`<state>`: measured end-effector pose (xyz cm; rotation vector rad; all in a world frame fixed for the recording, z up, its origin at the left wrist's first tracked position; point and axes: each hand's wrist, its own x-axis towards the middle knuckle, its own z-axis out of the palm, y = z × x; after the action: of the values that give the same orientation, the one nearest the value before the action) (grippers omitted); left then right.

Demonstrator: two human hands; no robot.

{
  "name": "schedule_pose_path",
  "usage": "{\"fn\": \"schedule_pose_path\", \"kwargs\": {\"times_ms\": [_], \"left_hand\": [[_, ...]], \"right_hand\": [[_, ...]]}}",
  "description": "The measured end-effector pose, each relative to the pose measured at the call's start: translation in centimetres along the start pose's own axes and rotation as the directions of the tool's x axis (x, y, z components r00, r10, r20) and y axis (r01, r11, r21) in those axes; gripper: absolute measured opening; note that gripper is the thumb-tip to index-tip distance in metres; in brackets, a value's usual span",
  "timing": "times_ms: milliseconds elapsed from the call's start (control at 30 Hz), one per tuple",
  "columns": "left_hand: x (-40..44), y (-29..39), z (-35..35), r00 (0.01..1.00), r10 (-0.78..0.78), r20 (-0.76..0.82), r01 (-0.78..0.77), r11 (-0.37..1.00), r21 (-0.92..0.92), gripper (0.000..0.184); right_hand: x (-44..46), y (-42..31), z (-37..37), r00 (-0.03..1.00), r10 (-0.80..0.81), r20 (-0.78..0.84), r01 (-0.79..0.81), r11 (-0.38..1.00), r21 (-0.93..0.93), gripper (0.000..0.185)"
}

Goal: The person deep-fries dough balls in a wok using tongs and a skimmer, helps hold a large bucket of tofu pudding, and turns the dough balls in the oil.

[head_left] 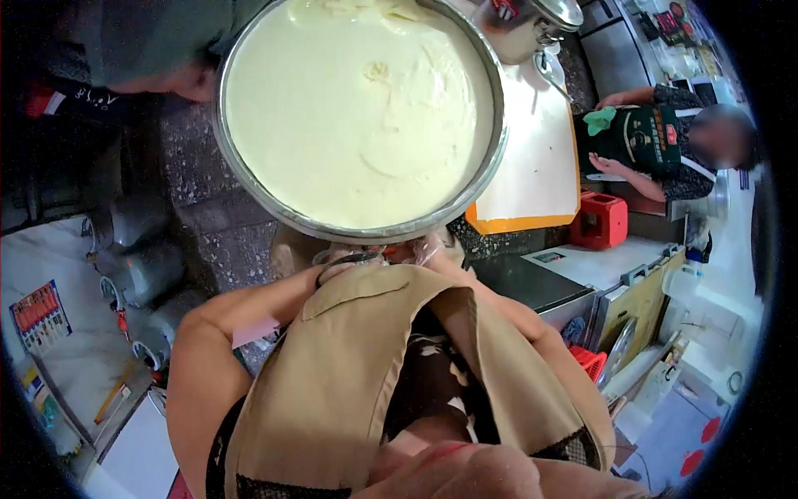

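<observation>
Large round metal basin (256, 196): dull grey rim, circular, wide. It sits in front of the tan apron (332, 366), at the top centre of the view. Contents: pale yellow-white mass (332, 125), smooth and glossy, nearly filling the basin; low folds and curved ridges at the far edge and right of centre, flatter on the left.

Left hand (353, 259): at the near edge of the basin, just under the rim. Right hand (430, 249): same edge, a little to the right. Clear, crinkled plastic film shows at both. The fingers are largely hidden; cannot tell whether either hand is clamped on the basin, open or closed.

Right of the basin: flat white board (528, 158) with an orange border. Beyond its upper end, a shiny cylindrical metal container (509, 35) with a clasp. Red plastic stool (600, 219), boxy, beside the board's lower right corner. Floor (195, 158): dark, speckled. At right, another person (640, 137) in a dark green apron, hands apart, green cloth (598, 121) near the upper hand.
</observation>
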<state>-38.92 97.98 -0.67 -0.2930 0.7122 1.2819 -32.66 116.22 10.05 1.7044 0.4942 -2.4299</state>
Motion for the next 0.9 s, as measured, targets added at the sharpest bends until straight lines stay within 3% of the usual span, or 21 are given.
{"fn": "schedule_pose_path", "kwargs": {"times_ms": [33,100,133,167,267,300,333,467,533,600,667,733,800,900], "left_hand": [[0.2,0.3,0.9,1.0,0.006,0.022,-0.006,1.0,0.019,0.03],[1.7,0.7,2.8,0.998,0.008,0.06,-0.01,0.999,0.035,0.03],[2.6,0.9,3.8,0.997,0.014,0.079,-0.017,0.999,0.041,0.03],[3.7,1.0,4.9,0.995,0.02,0.097,-0.024,0.999,0.045,0.03],[7.2,1.7,8.2,0.989,0.023,0.146,-0.03,0.998,0.049,0.03],[8.2,1.8,9.3,0.987,0.016,0.163,-0.024,0.999,0.048,0.03],[9.4,1.9,10.4,0.984,0.01,0.179,-0.019,0.999,0.05,0.03],[13.7,2.1,14.2,0.97,-0.012,0.243,0.008,1.0,0.018,0.03],[15.4,2.1,15.4,0.964,-0.019,0.267,0.021,1.0,-0.003,0.03],[16.8,2.0,16.2,0.956,-0.024,0.291,0.03,0.999,-0.017,0.03],[18.4,1.7,17.0,0.95,-0.03,0.311,0.044,0.998,-0.04,0.03],[19.7,1.6,17.9,0.943,-0.041,0.331,0.064,0.996,-0.061,0.03],[20.7,1.3,18.3,0.94,-0.054,0.338,0.084,0.993,-0.077,0.03],[22.1,1.0,19.4,0.935,-0.065,0.35,0.108,0.989,-0.103,0.03]], "right_hand": [[-0.1,-0.6,-0.4,1.0,0.002,-0.016,-0.002,1.0,0.0,0.05],[1.4,-1.5,-3.3,0.984,-0.071,0.163,0.047,0.988,0.147,0.049],[2.6,-2.0,-5.3,0.982,-0.085,0.168,0.06,0.987,0.149,0.049],[2.9,-3.0,-6.1,0.793,-0.067,0.605,-0.176,0.927,0.333,0.049],[2.3,-5.6,-8.3,0.483,-0.178,0.858,-0.359,0.853,0.379,0.047],[-0.4,-6.7,-7.4,0.746,-0.211,0.632,-0.03,0.937,0.349,0.031],[-2.0,-7.6,-7.4,0.893,-0.317,0.32,0.267,0.945,0.19,0.016],[-3.3,-10.9,-10.1,0.92,-0.314,0.235,0.203,0.894,0.4,0.016],[-6.1,-12.3,-9.1,0.943,-0.325,0.078,0.303,0.93,0.209,0.014],[-3.0,-13.3,-12.8,0.932,-0.353,0.076,0.324,0.91,0.26,0.014],[-0.8,-14.7,-16.9,0.926,-0.306,0.22,0.246,0.933,0.262,0.02],[-3.3,-15.8,-14.8,0.955,-0.297,-0.027,0.297,0.94,0.169,0.03],[-2.4,-16.6,-16.8,0.967,-0.243,0.078,0.227,0.958,0.173,0.039],[-2.3,-17.9,-17.8,0.964,-0.261,0.057,0.242,0.945,0.221,0.04]]}}
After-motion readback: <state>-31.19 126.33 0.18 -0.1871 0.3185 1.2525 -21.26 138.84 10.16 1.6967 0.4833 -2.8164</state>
